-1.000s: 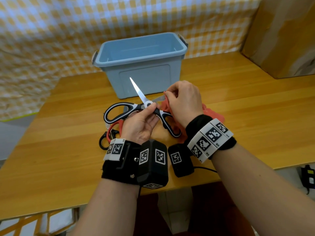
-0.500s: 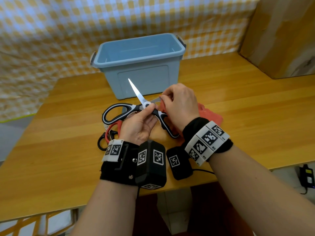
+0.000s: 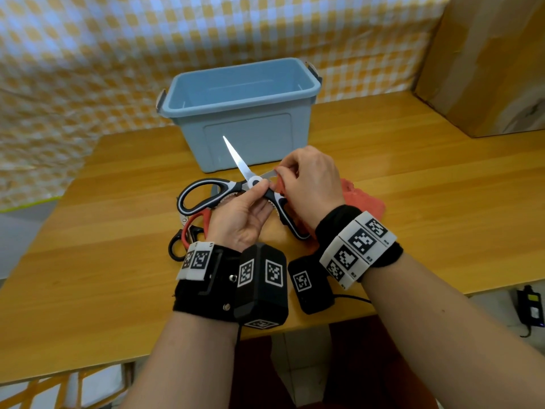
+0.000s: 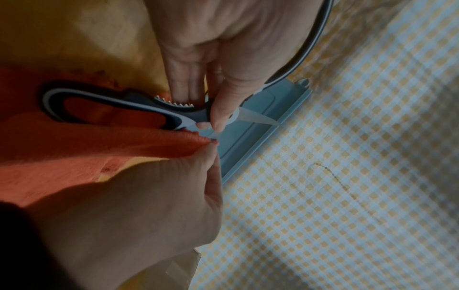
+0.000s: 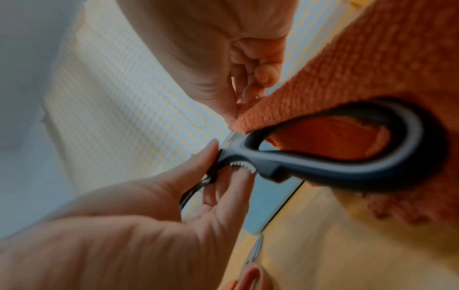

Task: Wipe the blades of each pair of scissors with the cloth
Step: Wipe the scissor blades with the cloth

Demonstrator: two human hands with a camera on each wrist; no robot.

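One blue bin (image 3: pixel 244 125), inside bare

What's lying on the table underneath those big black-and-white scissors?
Under the black-and-white scissors lie the orange cloth and smaller scissors: a red handle and a black one show. The left hand hides their blades.

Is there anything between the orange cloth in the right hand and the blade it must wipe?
Nothing visible. The right hand pinches the orange cloth directly against one steel blade of the opened black-and-white scissors, near the pivot. The left hand holds these scissors at the pivot, clear of that blade.
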